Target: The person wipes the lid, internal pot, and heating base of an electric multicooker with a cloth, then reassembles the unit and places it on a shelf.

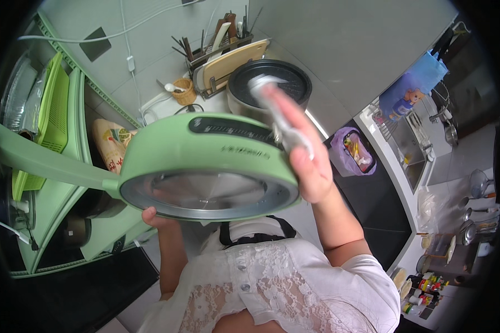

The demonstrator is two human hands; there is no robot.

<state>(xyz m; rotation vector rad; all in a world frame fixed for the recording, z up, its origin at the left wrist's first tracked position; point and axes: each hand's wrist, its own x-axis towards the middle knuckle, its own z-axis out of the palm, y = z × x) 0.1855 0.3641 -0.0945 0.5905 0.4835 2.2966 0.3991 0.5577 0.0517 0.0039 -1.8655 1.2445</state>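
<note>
A light green electric frying pan (166, 145) with a long handle (58, 162) is held up before my chest, tilted so that its round shiny face (208, 193) shows. Its side has a black control panel (237, 130) and writing. My left hand (156, 218) supports it at the lower left; only the thumb and part of the hand show, the other fingers hidden by the pan. In my right hand (310, 160) is a white cloth or wipe (293, 139), close against the pan's right side. Motion blurs the fingers and cloth, so contact with the panel is unclear.
Behind the pan stand a black-lidded pot (271, 79), a rack with a cutting board (233, 62) and knives, and a wicker cup (184, 92). A green shelf (62, 183) is at left. A lined bin (337, 156) and a counter with a sink (414, 145) are at right.
</note>
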